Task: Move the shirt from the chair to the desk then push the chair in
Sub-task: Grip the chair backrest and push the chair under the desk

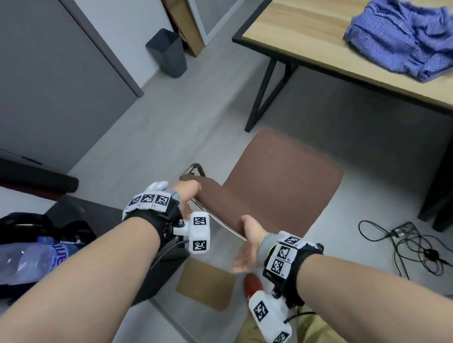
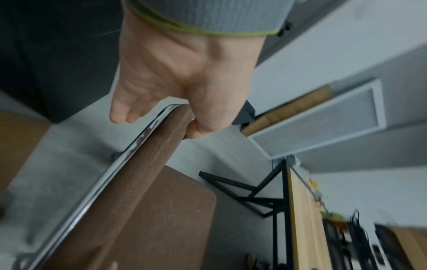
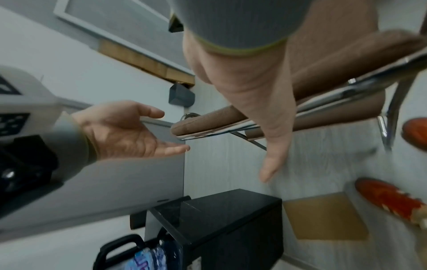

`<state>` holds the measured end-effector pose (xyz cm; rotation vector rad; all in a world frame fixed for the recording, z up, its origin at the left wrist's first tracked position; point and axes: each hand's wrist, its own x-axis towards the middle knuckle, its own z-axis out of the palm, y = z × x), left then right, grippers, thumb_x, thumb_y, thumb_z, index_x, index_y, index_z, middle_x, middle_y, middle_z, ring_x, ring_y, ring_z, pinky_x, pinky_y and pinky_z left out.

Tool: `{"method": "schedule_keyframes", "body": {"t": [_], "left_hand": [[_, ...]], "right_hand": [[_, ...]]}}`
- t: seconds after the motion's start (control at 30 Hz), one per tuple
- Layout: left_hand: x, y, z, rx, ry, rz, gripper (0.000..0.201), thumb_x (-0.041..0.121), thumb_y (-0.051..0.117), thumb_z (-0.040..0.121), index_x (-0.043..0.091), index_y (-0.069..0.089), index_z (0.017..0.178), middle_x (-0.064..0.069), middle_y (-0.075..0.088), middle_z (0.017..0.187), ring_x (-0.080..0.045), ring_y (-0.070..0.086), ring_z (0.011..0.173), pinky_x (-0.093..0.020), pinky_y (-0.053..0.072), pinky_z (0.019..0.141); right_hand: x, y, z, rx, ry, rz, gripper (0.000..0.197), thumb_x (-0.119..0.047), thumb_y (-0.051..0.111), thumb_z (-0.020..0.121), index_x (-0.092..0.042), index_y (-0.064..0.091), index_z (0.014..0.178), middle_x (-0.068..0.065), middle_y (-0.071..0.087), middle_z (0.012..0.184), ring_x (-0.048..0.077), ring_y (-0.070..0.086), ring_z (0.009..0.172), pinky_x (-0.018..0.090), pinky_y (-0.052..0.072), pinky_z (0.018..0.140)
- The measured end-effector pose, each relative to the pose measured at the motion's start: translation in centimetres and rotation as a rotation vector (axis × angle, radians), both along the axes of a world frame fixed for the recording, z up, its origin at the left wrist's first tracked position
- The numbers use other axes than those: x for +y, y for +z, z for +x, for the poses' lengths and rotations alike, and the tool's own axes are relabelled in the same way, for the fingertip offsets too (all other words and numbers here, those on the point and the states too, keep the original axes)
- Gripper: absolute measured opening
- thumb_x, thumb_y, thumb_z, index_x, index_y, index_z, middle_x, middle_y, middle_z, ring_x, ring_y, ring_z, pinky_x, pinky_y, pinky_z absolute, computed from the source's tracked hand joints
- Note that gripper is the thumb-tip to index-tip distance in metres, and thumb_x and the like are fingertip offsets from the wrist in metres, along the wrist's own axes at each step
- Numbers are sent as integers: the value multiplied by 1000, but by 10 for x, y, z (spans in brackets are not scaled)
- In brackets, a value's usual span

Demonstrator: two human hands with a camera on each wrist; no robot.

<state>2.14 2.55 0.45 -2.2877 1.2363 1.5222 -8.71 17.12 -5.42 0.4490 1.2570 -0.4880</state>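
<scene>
While both hands rest loose-fingered on its backrest, the chair faces the desk.

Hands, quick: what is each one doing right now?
Left hand: open, fingers relaxed, at the corner of the chair back.
Right hand: open, straight fingers laid across the chair back.
</scene>
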Motion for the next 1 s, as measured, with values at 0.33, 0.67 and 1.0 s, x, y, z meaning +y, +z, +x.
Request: {"method": "schedule_keyframes", "body": {"t": [0.33, 0.67, 1.0], "left_hand": [[3, -1, -11, 238, 226, 46, 25, 16, 50, 101, 9, 38, 121, -10, 46, 76, -16, 44, 18, -20, 41, 27], [-28, -25, -46, 360, 150, 97, 55, 33, 61, 89, 14, 44, 138, -9, 47, 145, -26, 45, 138, -39, 48, 103], [-47, -25, -100, 419, 23, 66, 42, 34, 65, 88, 25, 43, 123, -6, 33, 157, -20, 31, 148, -45, 35, 115]], "right_hand": [[-16, -1, 12, 135, -243, 119, 96, -56, 62, 79, -25, 17, 158, 0, 16, 167, 36, 28, 148, 50, 30, 116], [-46, -4, -42, 266, -334, 42, 81, -40, 57, 96, -18, 11, 160, 5, 17, 167, 40, 29, 146, 52, 34, 112], [-78, 11, -97, 254, -463, 0, 71, -44, 41, 99, -17, 16, 160, 7, 16, 168, 39, 25, 150, 57, 31, 117]]}}
